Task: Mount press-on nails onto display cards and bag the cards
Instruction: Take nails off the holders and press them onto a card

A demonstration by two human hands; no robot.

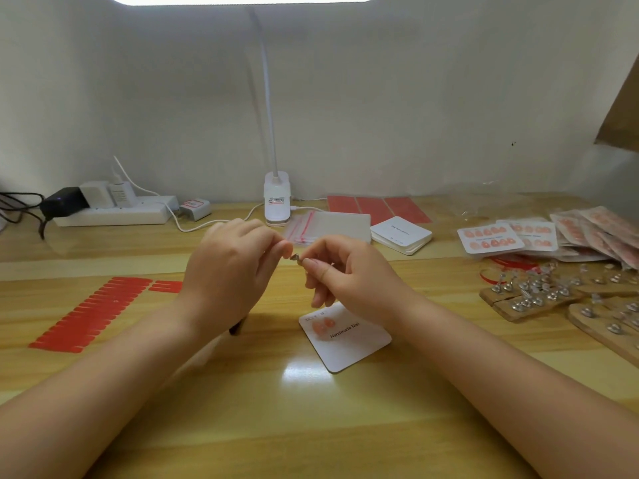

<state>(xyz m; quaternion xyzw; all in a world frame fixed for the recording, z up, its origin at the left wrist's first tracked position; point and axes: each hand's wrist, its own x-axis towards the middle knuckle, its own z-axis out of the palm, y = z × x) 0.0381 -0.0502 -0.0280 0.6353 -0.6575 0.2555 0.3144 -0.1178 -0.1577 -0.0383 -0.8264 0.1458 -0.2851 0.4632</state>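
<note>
Both hands (294,261) pinch a tiny stand (296,258) above the card (349,344); one slip drops its nail.

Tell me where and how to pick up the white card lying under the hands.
Take the display card by its near corner, coming in from the front edge of the table. It lies flat and turned like a diamond, that corner is bare, and two nails sit near its far-left end, so keep fingers off there.
</note>
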